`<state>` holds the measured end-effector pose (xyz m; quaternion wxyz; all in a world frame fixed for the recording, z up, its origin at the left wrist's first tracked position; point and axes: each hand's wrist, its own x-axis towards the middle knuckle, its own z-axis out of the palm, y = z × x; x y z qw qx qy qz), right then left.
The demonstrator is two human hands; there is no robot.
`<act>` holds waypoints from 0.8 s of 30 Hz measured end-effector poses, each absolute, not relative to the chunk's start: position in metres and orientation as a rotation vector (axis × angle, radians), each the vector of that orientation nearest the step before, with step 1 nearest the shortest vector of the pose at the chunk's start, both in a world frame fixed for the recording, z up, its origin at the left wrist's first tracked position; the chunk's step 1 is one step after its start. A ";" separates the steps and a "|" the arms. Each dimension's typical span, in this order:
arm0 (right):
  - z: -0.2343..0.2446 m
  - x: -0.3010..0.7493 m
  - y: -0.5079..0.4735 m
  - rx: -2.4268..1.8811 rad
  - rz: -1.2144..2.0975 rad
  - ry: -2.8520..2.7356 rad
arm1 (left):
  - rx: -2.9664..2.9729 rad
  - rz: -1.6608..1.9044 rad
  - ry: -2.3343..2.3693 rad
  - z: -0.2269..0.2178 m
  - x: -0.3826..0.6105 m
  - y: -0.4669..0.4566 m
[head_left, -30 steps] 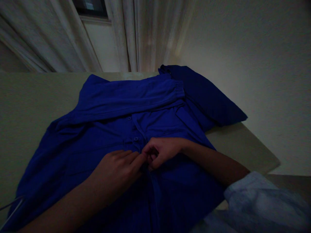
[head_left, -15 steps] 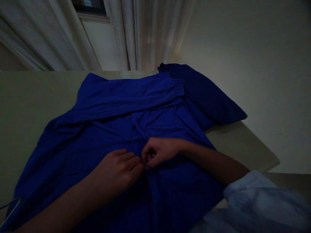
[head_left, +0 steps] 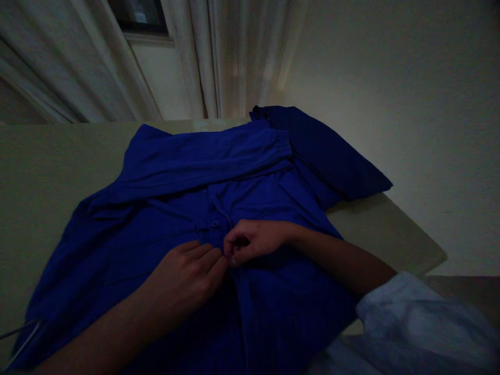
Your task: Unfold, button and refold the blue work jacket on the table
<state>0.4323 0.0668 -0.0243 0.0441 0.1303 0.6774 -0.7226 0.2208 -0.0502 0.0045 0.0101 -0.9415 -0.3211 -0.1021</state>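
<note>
A dark blue button-front shirt [head_left: 164,208] lies spread on a pale table [head_left: 47,161], one sleeve [head_left: 203,156] folded across its chest. My left hand [head_left: 187,278] rests on the shirt's front with its fingers curled and pinched at the button strip. My right hand [head_left: 252,240] meets it from the right, fingers closed in a pinch on the same strip of fabric, just below two small buttons [head_left: 214,224]. The fingertips of both hands touch. What exactly lies between them is hidden in the dim light.
Pale curtains [head_left: 219,57] and a window corner [head_left: 138,15] stand behind the table. A plain wall [head_left: 410,104] runs along the right. The table's right edge [head_left: 422,234] lies close to my right forearm, whose light sleeve [head_left: 414,323] is pushed up. A thin cord [head_left: 19,333] shows at the lower left.
Both hands stay pinched at the button strip; the fingers have shifted slightly against each other. The view has dipped a little.
</note>
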 end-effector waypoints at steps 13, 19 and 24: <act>-0.024 0.431 0.064 0.470 -2.099 2.232 | -2.757 -0.492 -1.074 -0.021 0.211 -0.075; -0.024 0.432 0.065 0.428 -2.145 2.210 | -2.731 -0.498 -1.004 -0.025 0.208 -0.079; -0.024 0.433 0.065 0.404 -2.144 2.210 | -2.739 -0.527 -0.998 -0.024 0.210 -0.080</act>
